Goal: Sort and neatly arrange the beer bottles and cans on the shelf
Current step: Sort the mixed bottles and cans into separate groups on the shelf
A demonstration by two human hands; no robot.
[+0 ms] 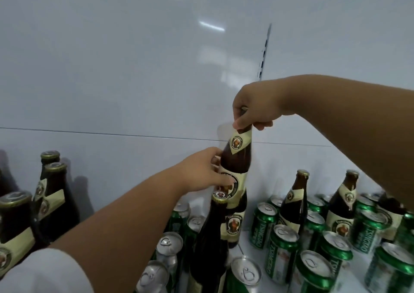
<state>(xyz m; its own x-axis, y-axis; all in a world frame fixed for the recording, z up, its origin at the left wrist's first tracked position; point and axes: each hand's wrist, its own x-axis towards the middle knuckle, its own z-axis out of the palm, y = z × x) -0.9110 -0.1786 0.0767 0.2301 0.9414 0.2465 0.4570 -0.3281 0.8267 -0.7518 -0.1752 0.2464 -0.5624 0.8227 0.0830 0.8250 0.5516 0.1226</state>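
**Glass bottle held at neck and shoulder above the mixed shelf**

The brown Franziskaner bottle [235,165] stands upright, in the air or just resting at the back of the shelf; its base is hidden behind another capped bottle [215,236] in front. The right hand [253,111] curls round its neck at the cap, thumb and fingers pinching it from above. The left hand [201,171] grips the shoulder and upper label, fingers wrapped round the far side.

It looks full, so likely heavy and rigid; smooth glass may slip, and a knock against neighbours could crack it. The neck gives a sure hold for lifting, the body for steadying.

Green Tsingtao cans [282,250] crowd the white shelf [246,245] with two more bottles [293,205] among them; a row of like bottles [51,194] stands grouped at left.
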